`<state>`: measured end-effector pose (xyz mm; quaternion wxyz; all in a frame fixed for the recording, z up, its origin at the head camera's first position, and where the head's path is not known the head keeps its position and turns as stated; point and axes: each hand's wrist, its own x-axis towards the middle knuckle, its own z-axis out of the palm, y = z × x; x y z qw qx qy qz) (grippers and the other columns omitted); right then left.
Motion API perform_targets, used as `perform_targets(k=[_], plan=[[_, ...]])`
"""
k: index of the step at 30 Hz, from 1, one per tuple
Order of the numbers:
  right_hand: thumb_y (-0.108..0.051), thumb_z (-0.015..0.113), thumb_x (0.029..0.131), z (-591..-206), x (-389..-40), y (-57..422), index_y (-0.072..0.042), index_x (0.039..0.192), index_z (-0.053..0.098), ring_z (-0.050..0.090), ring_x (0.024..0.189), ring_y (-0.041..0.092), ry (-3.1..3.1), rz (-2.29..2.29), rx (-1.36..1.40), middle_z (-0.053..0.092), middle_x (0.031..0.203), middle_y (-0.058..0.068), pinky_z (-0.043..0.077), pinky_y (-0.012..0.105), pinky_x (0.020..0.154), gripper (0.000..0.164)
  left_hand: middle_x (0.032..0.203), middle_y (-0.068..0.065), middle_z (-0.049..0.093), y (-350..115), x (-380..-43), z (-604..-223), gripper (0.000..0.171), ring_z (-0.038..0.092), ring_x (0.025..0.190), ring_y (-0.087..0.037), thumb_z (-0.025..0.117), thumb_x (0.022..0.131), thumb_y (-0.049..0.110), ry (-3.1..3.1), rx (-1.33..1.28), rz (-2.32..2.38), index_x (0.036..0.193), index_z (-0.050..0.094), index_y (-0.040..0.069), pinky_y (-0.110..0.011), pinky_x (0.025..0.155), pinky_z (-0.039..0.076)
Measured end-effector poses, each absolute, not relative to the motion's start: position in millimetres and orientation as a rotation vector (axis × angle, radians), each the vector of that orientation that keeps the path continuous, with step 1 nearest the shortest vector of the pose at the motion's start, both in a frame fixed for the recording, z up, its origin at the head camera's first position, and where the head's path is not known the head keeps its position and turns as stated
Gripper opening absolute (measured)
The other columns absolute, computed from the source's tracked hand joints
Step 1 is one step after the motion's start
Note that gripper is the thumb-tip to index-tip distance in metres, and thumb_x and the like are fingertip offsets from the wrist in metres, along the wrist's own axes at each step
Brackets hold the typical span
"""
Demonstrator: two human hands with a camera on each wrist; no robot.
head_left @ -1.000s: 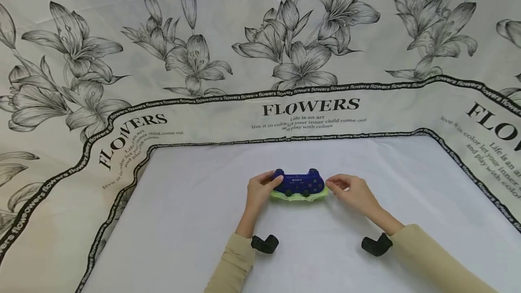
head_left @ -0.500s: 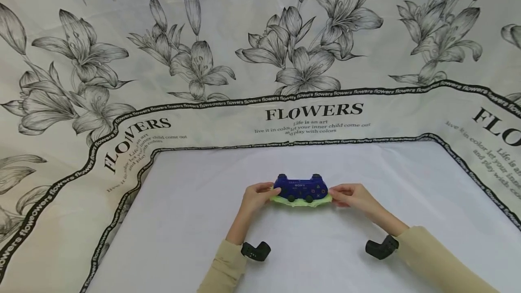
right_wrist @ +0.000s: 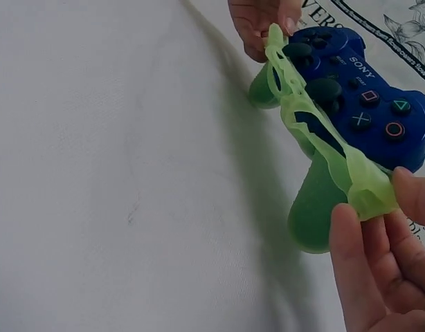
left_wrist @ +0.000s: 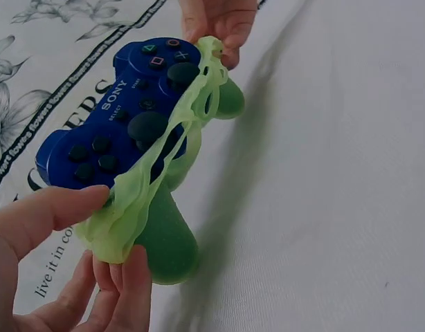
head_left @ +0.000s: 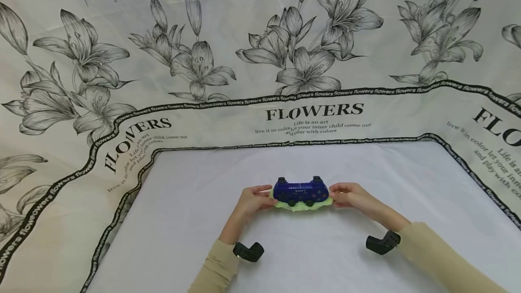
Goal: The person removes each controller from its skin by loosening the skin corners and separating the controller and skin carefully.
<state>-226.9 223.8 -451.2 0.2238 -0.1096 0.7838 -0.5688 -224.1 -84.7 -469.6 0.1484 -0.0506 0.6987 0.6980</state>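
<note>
Blue controller (head_left: pixel 300 190), one; two hands (head_left: pixel 250 201) (head_left: pixel 355 197) pinch one green sleeve (left_wrist: pixel 135 197).

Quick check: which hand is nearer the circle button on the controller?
Right. The right hand pinches the green cover at the controller end with the circle button; the left hand pinches it at the opposite end.

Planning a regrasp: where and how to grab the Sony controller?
Probably the green-covered handles, from the person's side: rounded, they jut past the green sleeve's bunched rim, while left hand and right hand occupy the Sony controller's two ends.
</note>
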Motion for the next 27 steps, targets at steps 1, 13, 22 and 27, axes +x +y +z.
perform_targets(k=[1, 13, 22, 27], plan=[[-0.016, 0.053, 0.098, -451, -228, 223, 0.017, 0.122, 0.046, 0.06, 0.087, 0.002, 2.145, -1.568, -0.331, 0.06, 0.097, -0.002, 0.056, 0.024, 0.08, 0.042, 0.113, -0.019, 0.067, -85, -225, -470, 0.05, 0.066, 0.075, -0.009, 0.072, 0.077, -0.005, 2.014, -0.146, 2.004, 0.125, 0.06, -0.004, -0.029, 0.074, 0.059], [-0.008, 0.043, 0.099, -445, -247, 209, 0.011, 0.115, 0.044, 0.06, 0.092, 0.009, 2.02, -1.56, -0.309, 0.057, 0.099, 0.001, 0.054, 0.028, 0.088, 0.025, 0.107, -0.015, 0.07, -85, -239, -472, 0.05, 0.064, 0.078, -0.009, 0.07, 0.071, 0.005, 2.15, -0.168, 1.93, 0.12, 0.063, -0.002, -0.029, 0.074, 0.058], [-0.009, 0.044, 0.097, -443, -251, 209, 0.003, 0.108, 0.05, 0.058, 0.086, 0.008, 1.946, -1.546, -0.186, 0.056, 0.092, -0.001, 0.054, 0.022, 0.08, 0.016, 0.119, -0.021, 0.065, -92, -241, -472, 0.049, 0.065, 0.088, -0.012, 0.074, 0.081, 0.007, 2.142, -0.096, 1.862, 0.126, 0.059, -0.004, -0.033, 0.084, 0.056], [-0.009, 0.045, 0.096, -438, -255, 207, 0.001, 0.106, 0.051, 0.056, 0.081, 0.007, 1.955, -1.58, -0.142, 0.055, 0.088, -0.002, 0.055, 0.02, 0.076, 0.016, 0.106, -0.016, 0.07, -94, -240, -471, 0.042, 0.068, 0.081, -0.013, 0.071, 0.087, 0.023, 2.223, -0.148, 1.829, 0.119, 0.064, -0.004, -0.031, 0.079, 0.057]])
